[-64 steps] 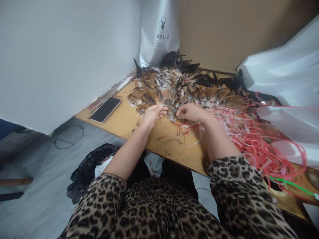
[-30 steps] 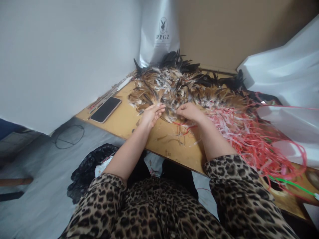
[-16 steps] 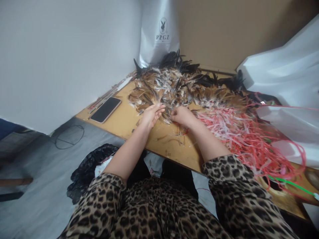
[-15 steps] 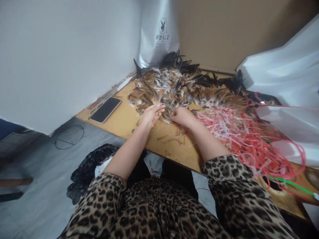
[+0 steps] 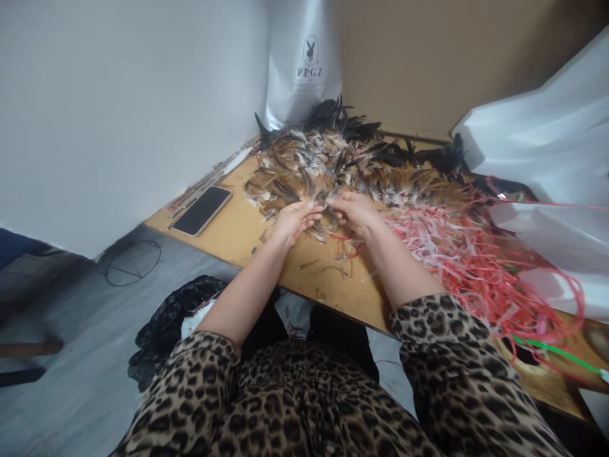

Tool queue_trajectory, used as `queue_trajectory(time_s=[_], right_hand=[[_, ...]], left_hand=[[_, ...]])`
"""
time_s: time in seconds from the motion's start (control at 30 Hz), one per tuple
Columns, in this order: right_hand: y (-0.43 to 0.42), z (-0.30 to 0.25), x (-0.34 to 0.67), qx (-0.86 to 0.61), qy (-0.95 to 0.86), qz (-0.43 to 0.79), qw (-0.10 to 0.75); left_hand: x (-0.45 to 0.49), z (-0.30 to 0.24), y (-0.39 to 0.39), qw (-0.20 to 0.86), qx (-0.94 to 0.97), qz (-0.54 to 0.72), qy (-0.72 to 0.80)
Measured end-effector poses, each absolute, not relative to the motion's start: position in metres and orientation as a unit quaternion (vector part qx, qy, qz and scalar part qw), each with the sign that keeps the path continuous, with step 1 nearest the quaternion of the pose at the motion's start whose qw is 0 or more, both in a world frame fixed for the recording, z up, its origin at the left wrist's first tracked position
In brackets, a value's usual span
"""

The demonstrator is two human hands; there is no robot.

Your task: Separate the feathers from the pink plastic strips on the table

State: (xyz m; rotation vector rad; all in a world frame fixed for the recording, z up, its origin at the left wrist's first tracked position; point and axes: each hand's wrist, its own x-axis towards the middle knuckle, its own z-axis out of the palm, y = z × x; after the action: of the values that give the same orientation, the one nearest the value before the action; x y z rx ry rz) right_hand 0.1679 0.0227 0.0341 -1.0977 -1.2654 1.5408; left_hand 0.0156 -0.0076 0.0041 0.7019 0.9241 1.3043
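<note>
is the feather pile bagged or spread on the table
Spread: the feather pile stretches across the table, up to the left hand and right hand.

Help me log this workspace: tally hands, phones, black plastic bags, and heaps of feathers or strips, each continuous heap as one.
Left hand and right hand: 2
Phone: 1
Black plastic bag: 1
Feather heap: 1
Red-and-pink strip heap: 1
Total: 6
</note>
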Motion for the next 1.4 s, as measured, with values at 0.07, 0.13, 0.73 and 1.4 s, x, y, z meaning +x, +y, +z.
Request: queue_trajectory(time_s=[0.07, 0.13, 0.73, 1.4], right_hand=[[0.020, 0.033, 0.164, -0.455, -0.517, 0.580, 0.435], [0.018, 0.033, 0.159, -0.470, -0.535, 0.542, 0.447], [0.017, 0.035, 0.166, -0.329, -0.495, 0.689, 0.413], [0.018, 0.028, 0.157, -0.407, -0.588, 0.505, 0.483]], left_hand=[[0.017, 0.004, -0.008, 0.653, 0.316, 0.565, 0.394], [0.017, 0.004, -0.008, 0.664, 0.315, 0.563, 0.378], [0.013, 0.012, -0.009, 0.763, 0.180, 0.552, 0.285], [0.020, 0.008, -0.011, 0.677, 0.341, 0.542, 0.363]])
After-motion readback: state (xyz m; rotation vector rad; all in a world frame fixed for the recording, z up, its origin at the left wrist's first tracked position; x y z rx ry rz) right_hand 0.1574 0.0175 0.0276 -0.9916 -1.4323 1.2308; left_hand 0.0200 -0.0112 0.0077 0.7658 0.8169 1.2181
